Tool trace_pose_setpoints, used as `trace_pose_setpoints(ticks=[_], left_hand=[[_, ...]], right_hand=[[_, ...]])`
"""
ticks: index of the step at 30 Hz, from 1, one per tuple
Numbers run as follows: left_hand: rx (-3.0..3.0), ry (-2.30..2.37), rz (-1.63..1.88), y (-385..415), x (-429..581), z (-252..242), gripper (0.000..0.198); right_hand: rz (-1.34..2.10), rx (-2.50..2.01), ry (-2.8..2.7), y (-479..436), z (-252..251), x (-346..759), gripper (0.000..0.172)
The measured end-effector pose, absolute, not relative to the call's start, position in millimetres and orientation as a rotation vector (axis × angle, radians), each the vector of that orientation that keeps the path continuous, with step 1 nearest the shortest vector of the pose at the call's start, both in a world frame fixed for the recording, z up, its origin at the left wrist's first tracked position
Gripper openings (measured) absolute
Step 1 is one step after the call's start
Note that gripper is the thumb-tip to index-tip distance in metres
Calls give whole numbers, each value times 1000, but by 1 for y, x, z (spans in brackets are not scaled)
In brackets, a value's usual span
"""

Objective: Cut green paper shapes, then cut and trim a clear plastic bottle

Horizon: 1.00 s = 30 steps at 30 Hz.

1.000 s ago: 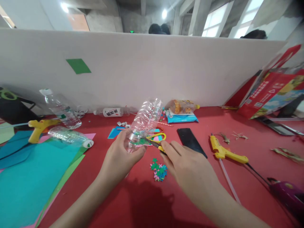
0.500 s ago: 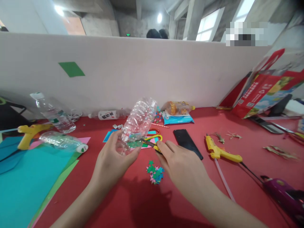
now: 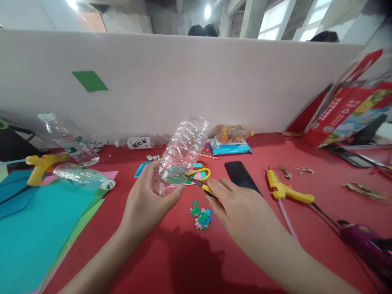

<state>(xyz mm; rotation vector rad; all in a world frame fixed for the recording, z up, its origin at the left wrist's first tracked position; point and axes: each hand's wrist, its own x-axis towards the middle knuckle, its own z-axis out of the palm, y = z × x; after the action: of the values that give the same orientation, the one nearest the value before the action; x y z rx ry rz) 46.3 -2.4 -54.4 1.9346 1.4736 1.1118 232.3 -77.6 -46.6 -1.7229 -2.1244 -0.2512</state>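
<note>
My left hand is wrapped round the lower end of a clear ribbed plastic bottle, which tilts up and to the right above the red table. My right hand grips yellow-handled scissors; their blades point left and touch the bottle near my left fingers. A small heap of green, pink and blue paper cut-outs lies on the table just below both hands.
Teal and green paper sheets cover the left side, with two clear bottles and a yellow glue gun there. A black phone, another yellow glue gun, a purple tool and a red box lie to the right. A white partition stands behind.
Both hands stay on the bottle and scissors; the bottle has risen slightly and the view has shifted a little.
</note>
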Motion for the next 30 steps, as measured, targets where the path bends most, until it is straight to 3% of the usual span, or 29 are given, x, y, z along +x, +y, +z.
trace_pose_setpoints(ticks=[7, 16, 24, 30], left_hand=[[1836, 1435, 1062, 2, 45, -56, 48], [1575, 1272, 1009, 4, 48, -56, 47], [1980, 1291, 932, 9, 48, -63, 38], [1755, 1364, 1091, 8, 48, -63, 45]], right_hand=[[-219, -1796, -2170, -62, -57, 235, 9], [-162, -1803, -2136, -63, -57, 239, 20], [44, -1964, -2175, -76, -38, 236, 17], [-140, -1909, -2153, -68, -45, 231, 14]])
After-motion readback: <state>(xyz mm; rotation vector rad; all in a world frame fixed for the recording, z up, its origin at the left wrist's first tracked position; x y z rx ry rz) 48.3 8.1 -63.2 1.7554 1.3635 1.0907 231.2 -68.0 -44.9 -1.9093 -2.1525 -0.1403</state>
